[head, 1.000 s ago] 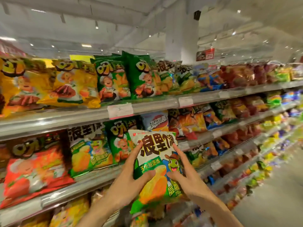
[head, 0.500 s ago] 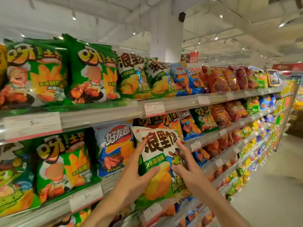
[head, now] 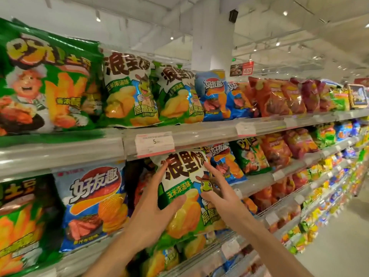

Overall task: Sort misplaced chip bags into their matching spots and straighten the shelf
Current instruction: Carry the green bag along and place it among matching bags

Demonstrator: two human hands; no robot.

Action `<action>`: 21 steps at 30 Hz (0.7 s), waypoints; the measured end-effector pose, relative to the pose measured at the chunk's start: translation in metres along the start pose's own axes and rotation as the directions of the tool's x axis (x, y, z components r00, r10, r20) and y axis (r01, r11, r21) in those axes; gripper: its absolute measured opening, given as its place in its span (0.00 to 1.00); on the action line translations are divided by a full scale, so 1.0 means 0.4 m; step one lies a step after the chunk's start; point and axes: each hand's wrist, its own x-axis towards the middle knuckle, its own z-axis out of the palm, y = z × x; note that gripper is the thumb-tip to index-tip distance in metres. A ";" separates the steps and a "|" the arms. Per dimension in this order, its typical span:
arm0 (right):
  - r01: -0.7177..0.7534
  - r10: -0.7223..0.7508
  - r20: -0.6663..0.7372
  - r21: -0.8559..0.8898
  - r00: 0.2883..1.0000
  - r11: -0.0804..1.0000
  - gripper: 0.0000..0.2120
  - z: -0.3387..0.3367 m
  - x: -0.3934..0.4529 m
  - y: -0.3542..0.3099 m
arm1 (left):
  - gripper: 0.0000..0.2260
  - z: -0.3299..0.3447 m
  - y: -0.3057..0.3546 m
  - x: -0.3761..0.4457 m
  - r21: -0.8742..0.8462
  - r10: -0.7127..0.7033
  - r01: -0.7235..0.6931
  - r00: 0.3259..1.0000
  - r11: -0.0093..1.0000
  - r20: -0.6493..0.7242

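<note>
A white-and-green corn-soup chip bag [head: 185,194] is held upright between both hands in front of the second shelf, its top edge just below the price tag [head: 154,143] on the top shelf rail [head: 209,132]. The left hand [head: 157,214] grips the bag's left edge, thumb across the front and fingers reaching up its side, while the right hand [head: 221,194] grips the right edge with its thumb on the cartoon turtle. Two matching corn-soup bags [head: 129,90] stand on the top shelf directly above, between a green fries bag [head: 44,84] and blue chip bags [head: 213,94], and another blue chip bag [head: 93,204] sits on the second shelf just left of the held bag.
</note>
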 end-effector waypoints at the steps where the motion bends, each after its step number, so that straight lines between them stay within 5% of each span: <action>1: 0.007 -0.007 0.014 0.021 1.000 1.000 0.31 -0.016 0.016 0.016 | 0.37 0.015 0.002 0.012 0.009 -0.009 0.009 1.000 1.000 -0.012; 8: -0.016 0.010 0.029 0.250 1.000 0.968 0.19 -0.143 0.153 0.145 | 0.38 0.131 0.023 0.070 0.154 -0.046 0.069 0.988 0.986 -0.146; 11: -0.062 0.067 -0.067 0.083 0.995 0.995 0.13 -0.170 0.230 0.207 | 0.37 0.151 0.033 0.075 0.206 -0.061 0.095 0.984 0.974 -0.167; 15: -0.088 0.087 -0.016 -0.211 0.996 0.973 0.16 -0.157 0.318 0.259 | 0.37 0.184 0.044 0.077 0.255 -0.102 0.157 0.971 0.954 -0.216; 17: -0.111 0.123 0.037 -0.237 0.992 0.965 0.22 -0.137 0.341 0.269 | 0.37 0.190 0.047 0.074 0.280 -0.107 0.168 0.969 0.945 -0.223; 21: -0.154 0.177 0.082 -0.229 0.981 0.961 0.19 -0.118 0.351 0.252 | 0.37 0.191 0.054 0.070 0.296 -0.110 0.177 0.967 0.939 -0.230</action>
